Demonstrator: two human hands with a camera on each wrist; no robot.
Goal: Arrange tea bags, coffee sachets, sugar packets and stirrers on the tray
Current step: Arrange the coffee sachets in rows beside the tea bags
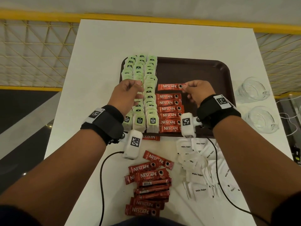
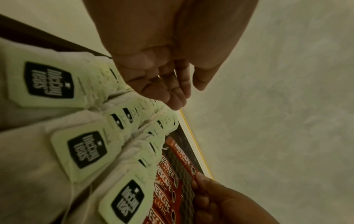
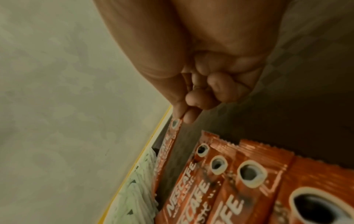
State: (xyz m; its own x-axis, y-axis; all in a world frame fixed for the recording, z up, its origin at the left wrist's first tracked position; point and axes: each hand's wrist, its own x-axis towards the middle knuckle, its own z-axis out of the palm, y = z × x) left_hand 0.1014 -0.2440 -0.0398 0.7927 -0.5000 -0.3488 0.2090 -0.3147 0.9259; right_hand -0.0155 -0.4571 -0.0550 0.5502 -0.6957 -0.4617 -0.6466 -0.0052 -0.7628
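Observation:
A dark brown tray (image 1: 203, 69) holds three columns of green-tagged tea bags (image 1: 149, 95) along its left side. Beside them lies a column of red coffee sachets (image 1: 169, 111). My right hand (image 1: 184, 88) pinches one coffee sachet (image 1: 169, 86) by its right end, level and just beyond that column's far end. The right wrist view shows thumb and finger of the right hand (image 3: 184, 116) closed on this sachet (image 3: 166, 145). My left hand (image 1: 138, 88) hovers over the tea bags with loosely curled fingers (image 2: 178, 97), holding nothing. No stirrers are in view.
Loose coffee sachets (image 1: 151, 185) are piled on the white table near me, with one (image 1: 150, 137) at the tray's near edge. White sugar packets (image 1: 200, 168) lie scattered to their right. Two glass cups (image 1: 251, 90) (image 1: 260, 119) stand right of the tray.

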